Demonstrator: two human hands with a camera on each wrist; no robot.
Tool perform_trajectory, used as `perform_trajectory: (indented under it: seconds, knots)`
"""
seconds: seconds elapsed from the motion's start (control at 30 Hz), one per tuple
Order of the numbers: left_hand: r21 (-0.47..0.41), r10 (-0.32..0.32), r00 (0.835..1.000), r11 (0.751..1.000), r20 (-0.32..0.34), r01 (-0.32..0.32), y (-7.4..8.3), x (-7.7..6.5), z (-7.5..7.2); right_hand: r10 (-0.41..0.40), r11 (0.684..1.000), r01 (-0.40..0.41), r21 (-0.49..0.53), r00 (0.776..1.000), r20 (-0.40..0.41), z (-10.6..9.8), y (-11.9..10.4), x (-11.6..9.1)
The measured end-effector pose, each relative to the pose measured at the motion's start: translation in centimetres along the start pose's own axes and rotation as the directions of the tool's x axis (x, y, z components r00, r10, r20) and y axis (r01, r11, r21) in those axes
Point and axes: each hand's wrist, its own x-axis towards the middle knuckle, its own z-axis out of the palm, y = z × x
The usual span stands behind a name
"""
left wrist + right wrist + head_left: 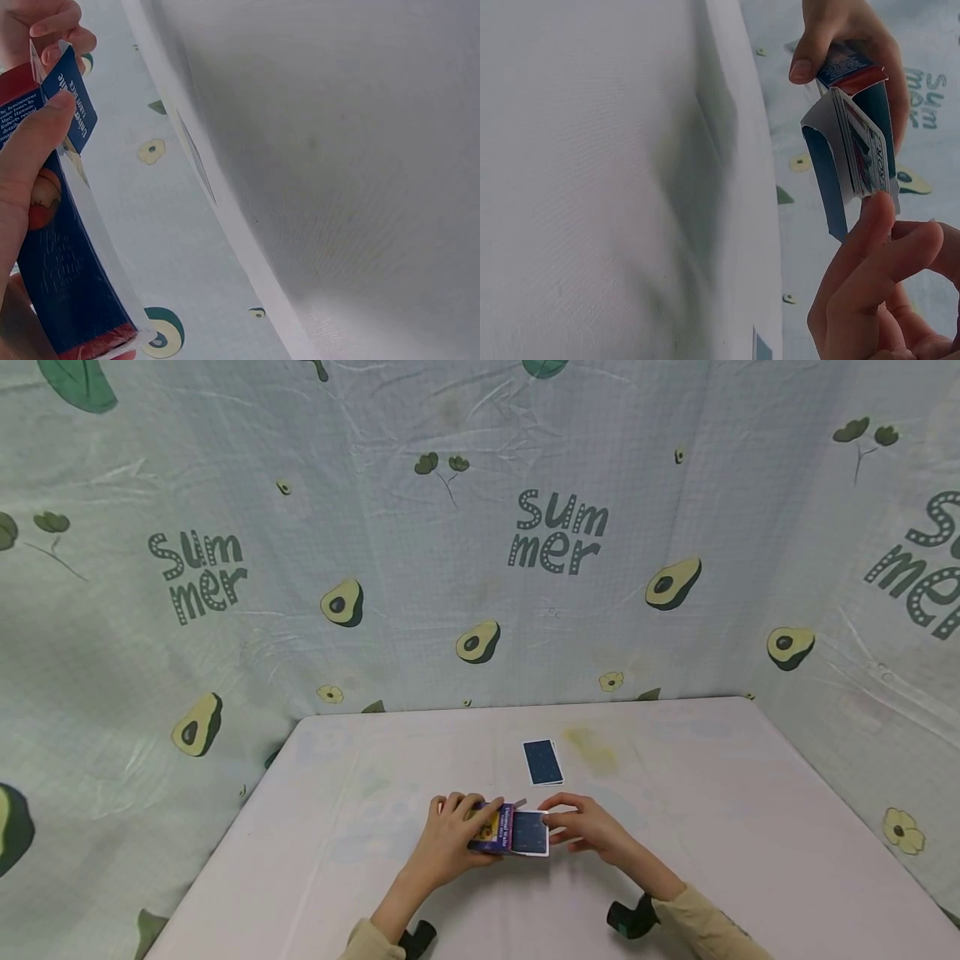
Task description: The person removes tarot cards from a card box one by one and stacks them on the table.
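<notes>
My left hand [448, 833] grips a purple-and-yellow tarot card box [504, 829], fingers over the top and thumb along the near side. From the box's right end a stack of blue-backed tarot cards [530, 833] sticks out. My right hand [591, 828] has its fingertips at the stack's outer edge, fingers bent around it. In the right wrist view the box's end flap [825, 176] hangs open beside the stack [864, 154]. The left wrist view shows the box's dark blue side [64, 262], with the left thumb [56, 116] pressed near the flap.
Farther back on the white-covered table [360, 827] lies a small pile of blue-backed cards [543, 762]. Behind the table hangs an avocado-print cloth [420, 543]. Black wrist mounts [632, 917] sit at both sleeves.
</notes>
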Motion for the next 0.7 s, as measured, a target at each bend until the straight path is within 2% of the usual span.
perform_trajectory:
  seconds: [0.47, 0.7]
  knots:
    - [-0.014, -0.024, 1.000, 1.000, -0.013, 0.023, -0.4, -0.1, 0.1, -0.020, 0.999, 0.019, 0.026, 0.999, 0.035, -2.1, 0.4, -0.5]
    - [-0.018, -0.024, 1.000, 1.000, -0.020, 0.023, -0.7, -0.2, 0.0, 0.001, 0.999, -0.001, 0.040, 1.000, 0.008, -2.8, 0.8, -0.6]
